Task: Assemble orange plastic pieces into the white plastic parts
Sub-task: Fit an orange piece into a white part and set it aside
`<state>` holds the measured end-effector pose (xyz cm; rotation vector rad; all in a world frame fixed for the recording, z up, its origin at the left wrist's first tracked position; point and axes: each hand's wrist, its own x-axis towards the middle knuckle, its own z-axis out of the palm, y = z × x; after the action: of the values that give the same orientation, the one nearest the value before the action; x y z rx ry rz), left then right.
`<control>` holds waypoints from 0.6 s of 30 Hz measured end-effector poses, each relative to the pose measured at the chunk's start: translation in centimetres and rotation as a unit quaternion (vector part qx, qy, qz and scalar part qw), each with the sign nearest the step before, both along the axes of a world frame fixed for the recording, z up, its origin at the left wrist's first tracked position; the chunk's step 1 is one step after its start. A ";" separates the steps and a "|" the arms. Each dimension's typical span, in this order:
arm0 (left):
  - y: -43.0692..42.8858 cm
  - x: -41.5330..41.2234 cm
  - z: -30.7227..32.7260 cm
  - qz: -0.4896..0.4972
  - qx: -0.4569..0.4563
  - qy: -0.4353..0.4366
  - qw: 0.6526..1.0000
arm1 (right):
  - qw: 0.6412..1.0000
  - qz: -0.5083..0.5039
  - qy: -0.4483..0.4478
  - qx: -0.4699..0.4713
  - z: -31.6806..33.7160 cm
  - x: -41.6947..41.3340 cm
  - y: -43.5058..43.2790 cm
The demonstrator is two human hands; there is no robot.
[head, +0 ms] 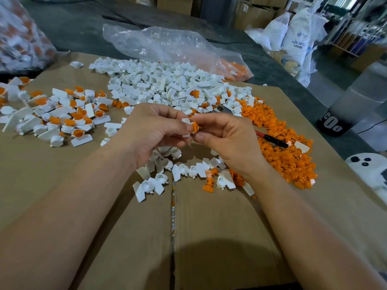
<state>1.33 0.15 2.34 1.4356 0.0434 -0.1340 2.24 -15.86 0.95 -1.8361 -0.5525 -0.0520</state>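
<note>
My left hand (150,130) pinches a small white plastic part (186,122) above the cardboard. My right hand (226,139) pinches an orange plastic piece (195,127) and holds it against the white part, between both sets of fingertips. A big heap of loose white parts (167,84) lies behind my hands. Loose orange pieces (289,155) are piled to the right. At the left lies a pile of joined white-and-orange parts (69,116). A few white parts (167,170) and orange pieces (209,181) lie just under my wrists.
Flattened brown cardboard (188,237) covers the table. A clear plastic bag (171,45) holding some orange pieces lies at the back. A red-and-black handled tool (272,139) rests on the orange pile. A bag of parts (18,34) stands far left; white sacks (293,34) stand far right.
</note>
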 end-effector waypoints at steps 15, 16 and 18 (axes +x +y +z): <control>0.0 -0.3 0.2 -0.012 -0.002 -0.001 1.000 | 1.000 -0.001 -0.010 0.020 0.1 -0.2 -0.1; -0.1 -0.3 0.2 -0.012 -0.001 -0.002 1.000 | 1.000 0.002 -0.011 0.022 0.1 -0.2 0.0; -0.1 -0.3 0.1 -0.011 0.002 -0.006 1.000 | 0.999 0.005 -0.017 0.027 0.0 -0.3 0.0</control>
<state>1.08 0.05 2.47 1.4420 0.0171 -0.1438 1.98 -15.86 0.99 -1.7819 -0.5777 -0.0910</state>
